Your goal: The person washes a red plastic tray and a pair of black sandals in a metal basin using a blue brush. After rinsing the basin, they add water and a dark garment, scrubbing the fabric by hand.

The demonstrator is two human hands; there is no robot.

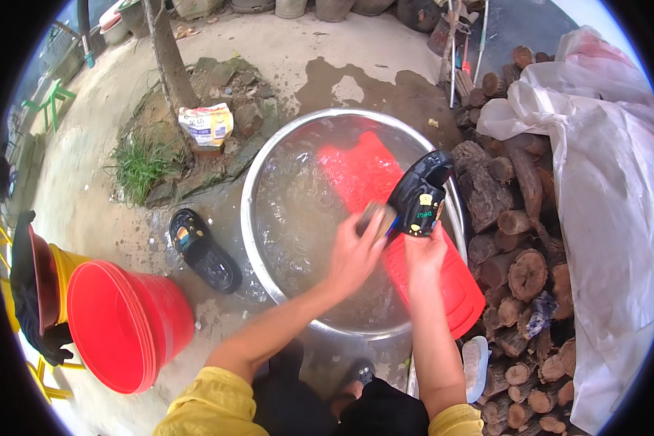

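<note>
My left hand (357, 248) grips a scrub brush (379, 219), blurred, with its bristle side against a black slipper. That wet black slipper (419, 191), decorated with small yellow bear figures and green lettering, is held up by my right hand (426, 248) at its strap. Below both hands lies a round metal basin (246, 212) of cloudy water (297, 229). A red plastic washboard (441, 291) slants across it, its far part under water and its near end over the rim. On the wet ground left of the basin lies a matching black slipper (206, 252).
Stacked red buckets (169, 310) lie tipped at the left. Firewood logs (528, 275), partly under plastic sheeting (605, 218), line the right side. A tray-like blue-and-white object (475, 368) rests by the logs. A tree (169, 60) and a printed bag (207, 124) stand beyond.
</note>
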